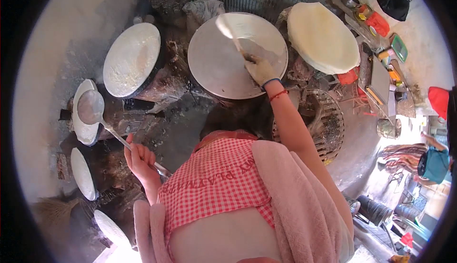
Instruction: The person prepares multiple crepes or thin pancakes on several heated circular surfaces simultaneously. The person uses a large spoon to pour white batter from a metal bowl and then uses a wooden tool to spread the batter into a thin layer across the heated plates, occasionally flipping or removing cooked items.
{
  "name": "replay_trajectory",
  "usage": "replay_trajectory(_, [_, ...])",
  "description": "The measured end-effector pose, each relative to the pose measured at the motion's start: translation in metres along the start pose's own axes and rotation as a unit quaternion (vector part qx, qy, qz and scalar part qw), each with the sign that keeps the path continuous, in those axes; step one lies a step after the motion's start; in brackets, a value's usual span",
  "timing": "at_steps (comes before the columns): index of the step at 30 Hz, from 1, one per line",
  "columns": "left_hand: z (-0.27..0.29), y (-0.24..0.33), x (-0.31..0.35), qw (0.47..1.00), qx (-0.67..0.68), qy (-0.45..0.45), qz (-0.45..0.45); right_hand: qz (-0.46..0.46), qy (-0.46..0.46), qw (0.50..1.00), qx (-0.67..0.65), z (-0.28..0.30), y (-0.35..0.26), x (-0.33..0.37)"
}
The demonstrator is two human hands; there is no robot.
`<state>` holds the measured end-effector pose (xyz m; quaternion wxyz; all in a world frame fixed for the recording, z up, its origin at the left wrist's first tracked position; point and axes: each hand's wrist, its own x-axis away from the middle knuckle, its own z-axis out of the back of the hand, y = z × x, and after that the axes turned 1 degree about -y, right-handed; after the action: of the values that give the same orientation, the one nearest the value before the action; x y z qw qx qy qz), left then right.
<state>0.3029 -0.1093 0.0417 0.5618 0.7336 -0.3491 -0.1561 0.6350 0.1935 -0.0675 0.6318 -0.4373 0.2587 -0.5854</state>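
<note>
My left hand (141, 160) is closed round the long handle of a metal ladle (91, 107). The ladle's round bowl hangs over a white-coated round pan (84, 132) at the left. My right hand (261, 70), in a pale work glove, reaches over a large round grey griddle (214, 65) in the middle. It grips a long, pale stick-like tool (232, 34) that slants up and left across the griddle. Which kind of tool it is, I cannot tell. A dark bit shows beside the gloved fingers.
Another white-coated pan (132, 61) stands left of the griddle, with more pans (83, 173) curving down the left side. A stack of thin round pale sheets (323, 37) lies at the right. Below it is a round slatted basket (333, 130). A person (434, 162) is at the far right.
</note>
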Motion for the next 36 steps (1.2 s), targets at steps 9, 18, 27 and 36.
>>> replay_trajectory(9, [0.001,0.01,-0.006,0.999,-0.023,0.007,-0.039,-0.02,0.109,0.991,-0.082,0.047,0.048,0.009])
replay_trajectory(18, [-0.013,0.017,-0.008,1.0,0.011,0.008,-0.01,-0.083,-0.031,0.992,-0.092,0.063,0.02,0.006])
replay_trajectory(27, [-0.02,0.031,0.0,0.999,0.031,-0.007,0.01,0.304,-0.162,0.919,0.19,0.019,0.013,-0.042])
replay_trajectory(36, [-0.02,0.024,-0.013,1.0,0.019,-0.008,0.02,0.071,-0.114,0.985,0.106,0.065,-0.01,-0.074])
